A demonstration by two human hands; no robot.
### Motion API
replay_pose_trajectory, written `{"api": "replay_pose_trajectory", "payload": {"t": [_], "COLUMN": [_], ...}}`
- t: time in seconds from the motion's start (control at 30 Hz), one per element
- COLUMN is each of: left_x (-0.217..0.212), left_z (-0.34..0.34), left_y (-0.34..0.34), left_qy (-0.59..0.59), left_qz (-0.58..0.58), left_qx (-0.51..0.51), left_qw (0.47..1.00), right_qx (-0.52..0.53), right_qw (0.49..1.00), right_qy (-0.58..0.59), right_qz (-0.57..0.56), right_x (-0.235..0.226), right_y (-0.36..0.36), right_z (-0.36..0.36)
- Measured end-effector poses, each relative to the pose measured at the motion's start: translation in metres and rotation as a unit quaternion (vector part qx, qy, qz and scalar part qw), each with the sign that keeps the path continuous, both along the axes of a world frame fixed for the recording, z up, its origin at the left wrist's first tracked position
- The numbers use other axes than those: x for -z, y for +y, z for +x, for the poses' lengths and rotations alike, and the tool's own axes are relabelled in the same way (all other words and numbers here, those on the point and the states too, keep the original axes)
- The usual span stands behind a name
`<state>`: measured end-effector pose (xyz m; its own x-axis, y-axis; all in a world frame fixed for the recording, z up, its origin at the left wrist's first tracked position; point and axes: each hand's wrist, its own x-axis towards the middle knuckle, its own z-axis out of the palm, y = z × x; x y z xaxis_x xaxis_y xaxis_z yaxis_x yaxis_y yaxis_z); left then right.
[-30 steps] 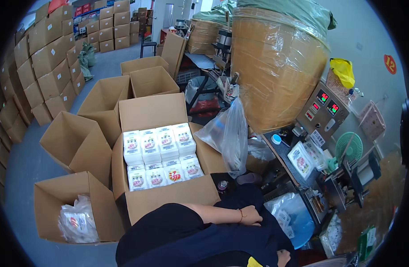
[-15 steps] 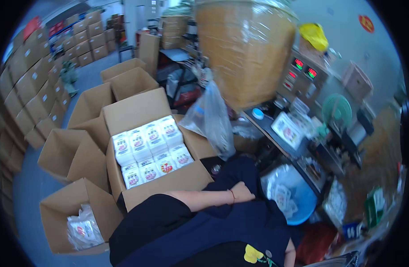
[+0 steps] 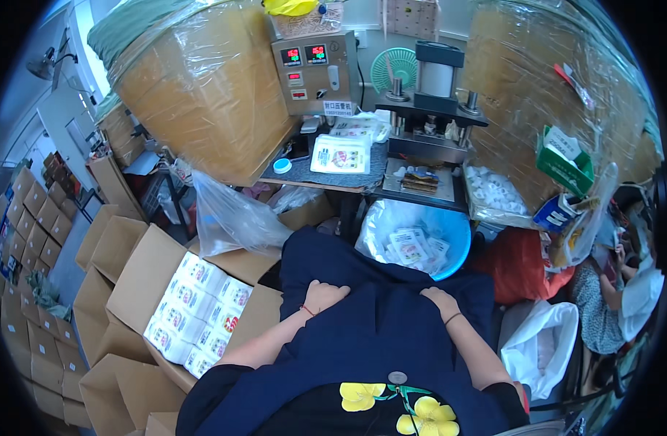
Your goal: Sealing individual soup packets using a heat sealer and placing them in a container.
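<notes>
My left hand [image 3: 326,296] is closed at my lap, its fingers curled on the dark blue apron [image 3: 381,330]. My right hand [image 3: 440,301] is likewise closed on the apron's cloth, on the other side of my lap. Between the two hands the fabric lies in folds. To the left of my left arm stands an open cardboard box [image 3: 141,272], packed with rows of white printed packets [image 3: 195,312]. In front of my knees is a blue bucket [image 3: 461,251] with a clear liner and some printed pouches [image 3: 412,247] inside.
A press machine [image 3: 439,87] and a control box [image 3: 315,76] with lit displays stand on the bench ahead. White printed pouches [image 3: 341,154] lie there beside a green fan [image 3: 393,69]. Large wrapped cartons [image 3: 203,87] flank the bench. A white sack [image 3: 540,341] and another person [image 3: 602,298] are at right.
The view has swung right, bringing the press and bench to the middle. My right hand has come into view on the apron. My left hand stays at my lap.
</notes>
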<state>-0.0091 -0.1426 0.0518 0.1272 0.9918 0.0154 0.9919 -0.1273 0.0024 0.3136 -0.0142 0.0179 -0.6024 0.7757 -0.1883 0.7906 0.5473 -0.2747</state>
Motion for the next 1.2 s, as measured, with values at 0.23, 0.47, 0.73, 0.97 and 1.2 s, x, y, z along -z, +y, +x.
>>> {"api": "replay_pose_trajectory", "payload": {"t": [0.23, 0.47, 0.73, 0.97, 1.2], "left_x": [0.012, 0.023, 0.035, 0.080, 0.099], "left_z": [-0.001, -0.007, 0.001, 0.018, 0.015], "left_y": [0.005, 0.008, 0.054, 0.137, 0.184], "left_qy": [-0.036, -0.049, -0.110, -0.088, -0.125], "left_qz": [0.025, 0.042, 0.073, -0.388, -0.412], "left_qx": [-0.021, -0.015, 0.093, 0.192, 0.176], "left_qw": [0.999, 0.998, 0.987, 0.897, 0.885], "right_qx": [-0.049, -0.034, -0.038, -0.025, -0.075], "right_qw": [0.998, 0.998, 0.973, 0.953, 0.994], "right_qy": [0.002, -0.020, 0.114, 0.118, -0.012], "right_qz": [-0.037, -0.041, 0.196, 0.279, 0.073], "right_x": [0.014, 0.016, 0.009, 0.047, 0.065], "right_y": [0.008, 0.011, 0.026, 0.059, 0.102], "right_z": [0.003, -0.003, -0.009, -0.024, -0.040]}}
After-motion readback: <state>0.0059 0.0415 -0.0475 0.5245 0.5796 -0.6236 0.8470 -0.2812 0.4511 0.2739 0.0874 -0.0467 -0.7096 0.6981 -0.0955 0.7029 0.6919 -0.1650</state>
